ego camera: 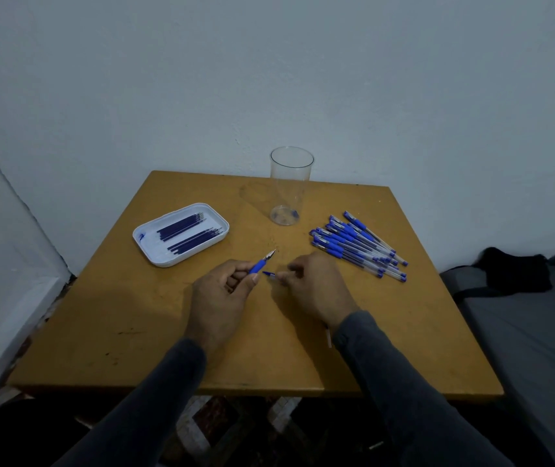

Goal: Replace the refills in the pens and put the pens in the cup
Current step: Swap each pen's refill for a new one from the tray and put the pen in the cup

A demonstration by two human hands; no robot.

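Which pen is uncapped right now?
The pen gripped in the left hand, its metal tip bare and pointing toward the cup. The pens in the pile on the right lie untouched on the table, apparently all capped.

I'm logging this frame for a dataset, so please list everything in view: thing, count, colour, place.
cup: one, clear, table's far edge, holds no pens
tray: one, white, table's left
refills: roughly a dozen, dark blue, in tray
pens: a pile, blue and clear, table's right
table: one, brown, centre
bag: one, grey-black, far right
left hand: holds blue pen tip section
right hand: fingers pinch small blue-clear piece
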